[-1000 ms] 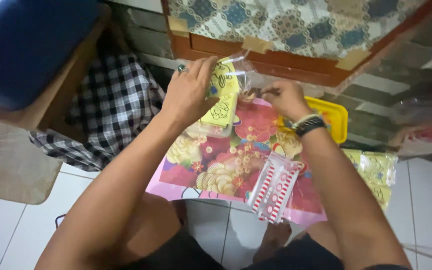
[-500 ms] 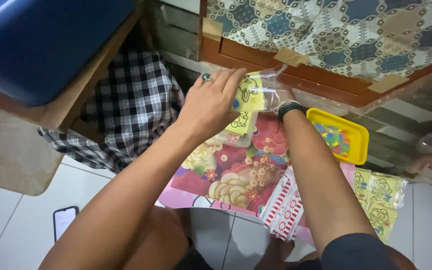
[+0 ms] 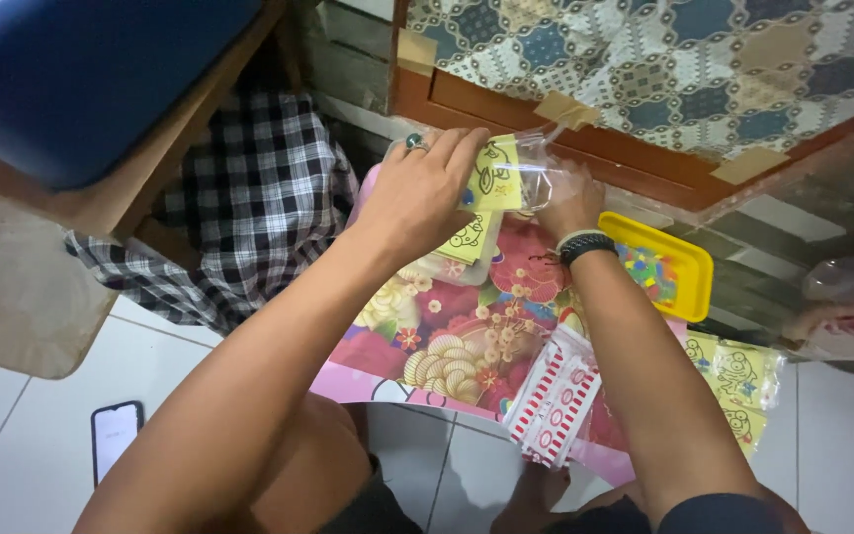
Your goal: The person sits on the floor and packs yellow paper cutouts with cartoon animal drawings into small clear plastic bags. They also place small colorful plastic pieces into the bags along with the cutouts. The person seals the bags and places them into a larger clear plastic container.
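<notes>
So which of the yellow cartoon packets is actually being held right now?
The yellow packet raised between the left hand and right hand; the other packets lie on the floor at right, untouched.

This looks like a room in a home, with the person sitting on a white tiled floor. A low table covered in a flowery cloth stands on the tiles as a makeshift work spot. Behind the table is a wooden frame patched with tape and covered by patterned fabric. To the left of the table a checked cloth hangs under a wooden seat with a blue cushion. A phone lies on the tiles left of the table.
</notes>
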